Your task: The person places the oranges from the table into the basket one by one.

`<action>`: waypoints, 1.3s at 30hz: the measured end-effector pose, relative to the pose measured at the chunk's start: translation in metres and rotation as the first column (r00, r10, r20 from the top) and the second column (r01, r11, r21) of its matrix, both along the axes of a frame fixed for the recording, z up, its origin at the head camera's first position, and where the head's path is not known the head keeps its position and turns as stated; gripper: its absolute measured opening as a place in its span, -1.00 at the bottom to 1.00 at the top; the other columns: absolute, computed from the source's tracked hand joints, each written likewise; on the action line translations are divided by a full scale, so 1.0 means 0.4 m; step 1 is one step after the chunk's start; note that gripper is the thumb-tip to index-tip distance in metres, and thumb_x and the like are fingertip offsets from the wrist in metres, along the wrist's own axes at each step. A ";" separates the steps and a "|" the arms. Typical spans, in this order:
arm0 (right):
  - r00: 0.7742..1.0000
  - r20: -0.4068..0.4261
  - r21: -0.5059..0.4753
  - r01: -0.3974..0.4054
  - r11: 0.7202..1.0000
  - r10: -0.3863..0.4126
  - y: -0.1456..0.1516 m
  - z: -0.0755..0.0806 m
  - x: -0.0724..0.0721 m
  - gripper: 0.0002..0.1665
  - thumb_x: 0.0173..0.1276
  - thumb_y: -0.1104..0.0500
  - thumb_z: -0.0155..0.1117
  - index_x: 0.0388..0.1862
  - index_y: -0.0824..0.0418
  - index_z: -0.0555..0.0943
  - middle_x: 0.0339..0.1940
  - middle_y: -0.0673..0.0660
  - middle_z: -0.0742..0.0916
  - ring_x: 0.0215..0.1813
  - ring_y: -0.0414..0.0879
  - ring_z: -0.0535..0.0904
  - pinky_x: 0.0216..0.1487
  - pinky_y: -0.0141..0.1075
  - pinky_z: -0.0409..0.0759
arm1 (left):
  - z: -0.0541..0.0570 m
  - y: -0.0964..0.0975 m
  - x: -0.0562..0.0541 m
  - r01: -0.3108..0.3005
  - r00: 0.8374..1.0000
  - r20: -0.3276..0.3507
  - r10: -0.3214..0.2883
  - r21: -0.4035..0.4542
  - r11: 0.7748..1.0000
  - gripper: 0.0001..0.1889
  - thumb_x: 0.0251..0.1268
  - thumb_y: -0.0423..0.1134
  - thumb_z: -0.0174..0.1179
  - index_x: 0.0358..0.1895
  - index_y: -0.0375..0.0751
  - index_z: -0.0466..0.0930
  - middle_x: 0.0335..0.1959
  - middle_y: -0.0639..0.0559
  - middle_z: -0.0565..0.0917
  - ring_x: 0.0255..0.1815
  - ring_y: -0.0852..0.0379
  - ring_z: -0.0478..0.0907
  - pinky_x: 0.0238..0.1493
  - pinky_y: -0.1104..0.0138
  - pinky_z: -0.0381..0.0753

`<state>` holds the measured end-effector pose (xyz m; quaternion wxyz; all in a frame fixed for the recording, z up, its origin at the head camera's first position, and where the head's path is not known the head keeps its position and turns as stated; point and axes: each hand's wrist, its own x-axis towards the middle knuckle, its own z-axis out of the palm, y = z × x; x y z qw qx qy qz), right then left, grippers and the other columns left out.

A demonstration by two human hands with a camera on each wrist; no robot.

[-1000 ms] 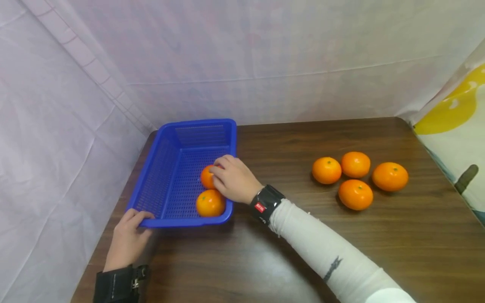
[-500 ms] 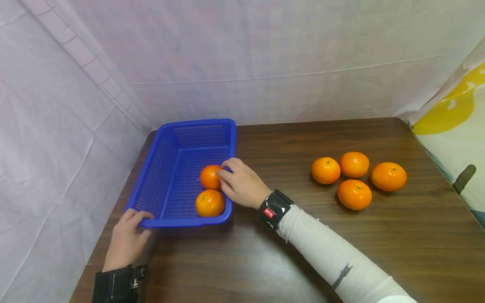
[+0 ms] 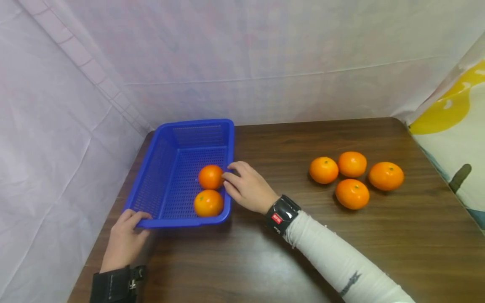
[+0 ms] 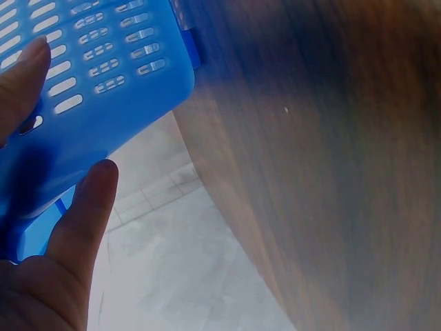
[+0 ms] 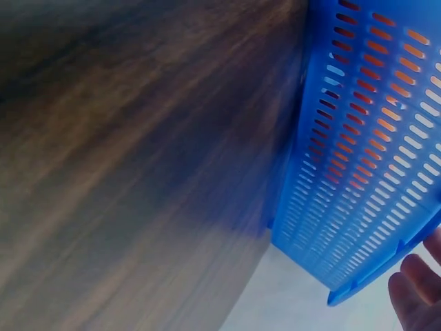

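Observation:
A blue perforated plastic basket (image 3: 182, 168) stands at the left of the table, with two tangerines inside near its front right corner: the farther one (image 3: 209, 176) and the nearer one (image 3: 208, 203). My left hand (image 3: 125, 242) grips the basket's front left corner, thumb and fingers on either side of the rim. In the left wrist view the fingers lie against the slotted basket wall (image 4: 138, 83). My right hand (image 3: 251, 189) is over the basket's right rim, fingers loosely bent and holding nothing, fingertips right beside the farther tangerine. Orange shows through the slots of the basket wall (image 5: 372, 179) in the right wrist view.
Several tangerines (image 3: 352, 194) sit in a loose group on the right half of the brown wooden table (image 3: 288, 261). A pale cloth (image 3: 265, 63) hangs behind the table and along its left side. Patterned fabric (image 3: 454, 143) lies past the right edge.
My right hand has let go of the farther tangerine and drawn back to the right, toward the basket's rim. The left hand keeps its grip on the corner.

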<state>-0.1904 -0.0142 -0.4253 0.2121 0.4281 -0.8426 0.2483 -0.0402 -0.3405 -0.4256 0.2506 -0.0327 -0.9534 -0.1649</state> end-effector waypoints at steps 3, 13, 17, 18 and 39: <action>1.000 -0.002 0.001 0.009 1.000 -0.009 0.006 -0.002 0.004 -0.63 0.51 0.02 0.10 0.11 0.14 0.68 0.14 0.20 0.64 0.26 0.07 0.53 0.41 -0.12 0.44 | -0.001 -0.001 0.000 -0.006 1.000 -0.002 0.006 -0.005 1.000 -0.61 -0.33 -0.65 0.44 -0.33 -0.19 0.69 -0.39 0.04 0.51 -0.40 0.18 0.41 -0.34 0.44 0.41; 0.999 -0.001 0.010 0.039 0.999 -0.039 0.030 -0.010 0.017 -0.59 0.51 -0.01 0.12 0.20 0.11 0.65 0.17 0.20 0.63 0.27 0.08 0.52 0.41 -0.08 0.44 | -0.007 -0.005 -0.003 -0.008 1.000 0.009 0.008 0.003 1.000 -0.62 -0.31 -0.64 0.43 -0.33 -0.18 0.69 -0.39 0.05 0.51 -0.41 0.20 0.38 -0.38 0.47 0.37; 0.999 -0.002 0.013 0.049 0.999 -0.049 0.043 -0.014 0.024 -0.58 0.50 -0.01 0.14 0.23 0.11 0.63 0.17 0.21 0.63 0.26 0.09 0.53 0.39 -0.07 0.46 | -0.006 -0.004 -0.003 -0.019 0.999 0.030 0.018 0.004 1.000 -0.64 -0.27 -0.63 0.42 -0.32 -0.19 0.69 -0.38 0.03 0.51 -0.40 0.16 0.41 -0.39 0.33 0.46; 0.999 0.001 0.015 0.053 0.998 -0.053 0.048 -0.016 0.026 -0.57 0.49 -0.01 0.14 0.24 0.10 0.62 0.18 0.21 0.63 0.26 0.09 0.53 0.38 -0.06 0.46 | -0.006 -0.003 -0.003 -0.022 0.999 0.035 0.022 0.006 1.000 -0.64 -0.26 -0.63 0.42 -0.32 -0.19 0.69 -0.38 0.03 0.51 -0.39 0.15 0.43 -0.38 0.32 0.47; 0.989 0.075 0.026 0.125 0.992 -0.127 0.134 -0.049 0.047 -0.55 0.49 -0.02 0.13 0.26 0.11 0.61 0.19 0.19 0.62 0.27 0.12 0.50 0.37 0.01 0.45 | -0.006 0.000 -0.002 -0.023 0.999 0.033 0.023 0.005 1.000 -0.64 -0.28 -0.63 0.43 -0.33 -0.20 0.68 -0.38 0.01 0.52 -0.36 0.07 0.49 -0.31 0.23 0.52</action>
